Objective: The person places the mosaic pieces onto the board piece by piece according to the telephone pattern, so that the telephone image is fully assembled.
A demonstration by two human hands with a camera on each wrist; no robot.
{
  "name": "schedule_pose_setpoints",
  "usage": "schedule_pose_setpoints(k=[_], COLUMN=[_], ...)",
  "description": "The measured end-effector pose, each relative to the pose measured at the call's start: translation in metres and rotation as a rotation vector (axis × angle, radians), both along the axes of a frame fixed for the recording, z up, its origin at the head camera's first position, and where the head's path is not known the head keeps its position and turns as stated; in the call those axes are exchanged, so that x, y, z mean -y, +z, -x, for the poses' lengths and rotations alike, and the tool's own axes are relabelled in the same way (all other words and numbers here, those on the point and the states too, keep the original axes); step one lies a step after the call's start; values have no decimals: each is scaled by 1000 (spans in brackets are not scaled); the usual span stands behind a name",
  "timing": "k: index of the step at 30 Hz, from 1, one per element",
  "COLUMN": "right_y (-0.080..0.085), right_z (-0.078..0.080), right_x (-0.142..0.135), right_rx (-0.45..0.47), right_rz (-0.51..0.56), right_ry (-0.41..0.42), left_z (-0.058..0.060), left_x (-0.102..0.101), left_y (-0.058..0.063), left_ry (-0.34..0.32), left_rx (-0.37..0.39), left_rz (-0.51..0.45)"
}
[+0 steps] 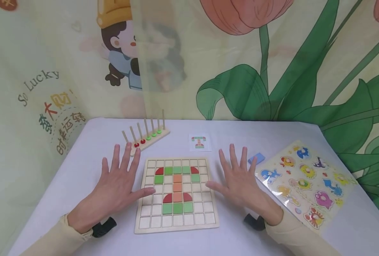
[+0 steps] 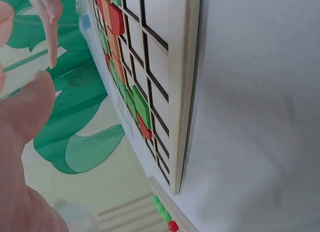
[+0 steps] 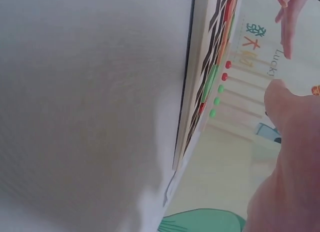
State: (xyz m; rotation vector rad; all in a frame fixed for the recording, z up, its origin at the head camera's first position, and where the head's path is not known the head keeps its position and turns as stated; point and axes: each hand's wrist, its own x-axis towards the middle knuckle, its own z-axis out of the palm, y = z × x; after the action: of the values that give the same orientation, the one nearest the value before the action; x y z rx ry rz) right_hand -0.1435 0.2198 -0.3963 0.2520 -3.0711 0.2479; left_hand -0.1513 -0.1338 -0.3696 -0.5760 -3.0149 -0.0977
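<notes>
In the head view a wooden grid board (image 1: 204, 217) lies on the table, with green, red and orange tiles set in some of its squares. My left hand (image 1: 117, 188) is spread at the board's left side, its thumb over the left edge. On the right side my right hand (image 1: 240, 183) is also spread, thumb pointing at the board's right edge. Neither hand holds anything. Both wrist views show a thumb held apart from the board. A small pattern card (image 1: 200, 142) behind the board shows a similar coloured figure.
Back left stands a wooden peg rack (image 1: 152, 139) with red and green beads on several pegs. A blue block (image 1: 256, 158) lies beyond the right fingertips. An animal puzzle board (image 1: 304, 185) covers the right of the white table (image 1: 240, 241). A printed curtain (image 1: 176, 103) hangs behind.
</notes>
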Motion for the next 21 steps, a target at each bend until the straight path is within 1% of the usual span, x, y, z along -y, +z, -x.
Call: schedule_pose_setpoints(k=[10,13,21], right_y=[-4,-4,-7], right_z=[0,0,-1], right_x=[2,2,2], right_rx=[-14,-10,-18], right_rz=[-21,-11,-21], right_ry=[12,13,17], left_z=[1,1,1], left_x=[3,3,3], left_y=[-1,-1,-3], left_ry=[15,19,19], left_rx=[0,4,13], left_rz=[-3,-4,3])
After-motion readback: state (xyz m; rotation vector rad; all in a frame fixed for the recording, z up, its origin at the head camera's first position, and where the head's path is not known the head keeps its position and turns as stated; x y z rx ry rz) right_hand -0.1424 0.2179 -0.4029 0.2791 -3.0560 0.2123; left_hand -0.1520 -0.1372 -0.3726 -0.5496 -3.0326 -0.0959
